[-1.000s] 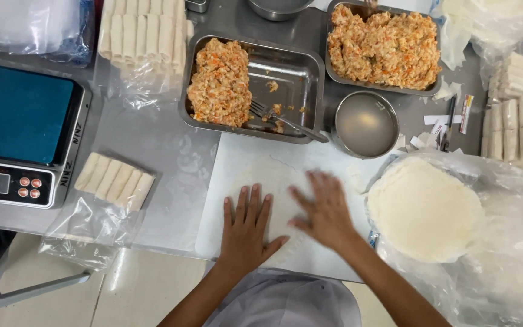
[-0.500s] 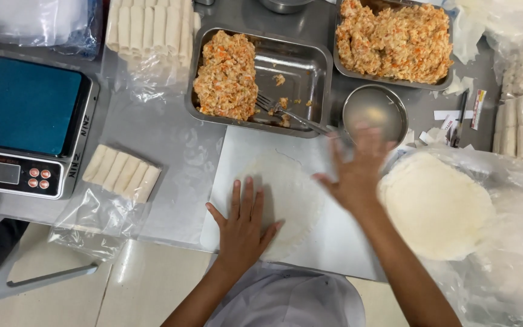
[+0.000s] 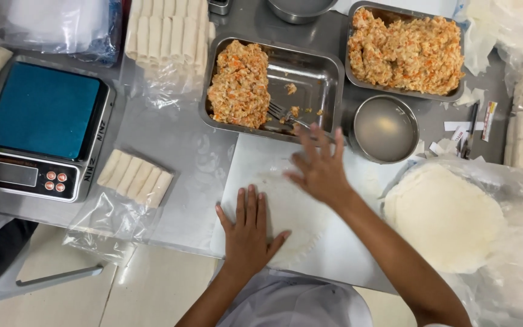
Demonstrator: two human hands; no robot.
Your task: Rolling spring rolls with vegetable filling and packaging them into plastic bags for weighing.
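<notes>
A thin round white wrapper (image 3: 292,206) lies flat on a white cutting board (image 3: 255,154). My left hand (image 3: 247,233) presses flat on the wrapper's near left part, fingers spread. My right hand (image 3: 318,169) hovers open over the wrapper's far edge, fingertips close to a fork (image 3: 286,115) resting in a steel tray (image 3: 316,79) that holds orange-flecked filling (image 3: 240,85) on its left side. Neither hand holds anything.
A second tray of filling (image 3: 407,54) and a small steel bowl of liquid (image 3: 385,128) sit at the back right. A stack of round wrappers (image 3: 443,218) lies in plastic at right. Finished rolls (image 3: 135,175) lie on plastic beside a blue-topped scale (image 3: 43,127); more rolls (image 3: 164,36) are behind.
My right hand went out to the right towards the bowl and wrapper stack, then came back over the board near the fork. A wrapper now lies under my left hand.
</notes>
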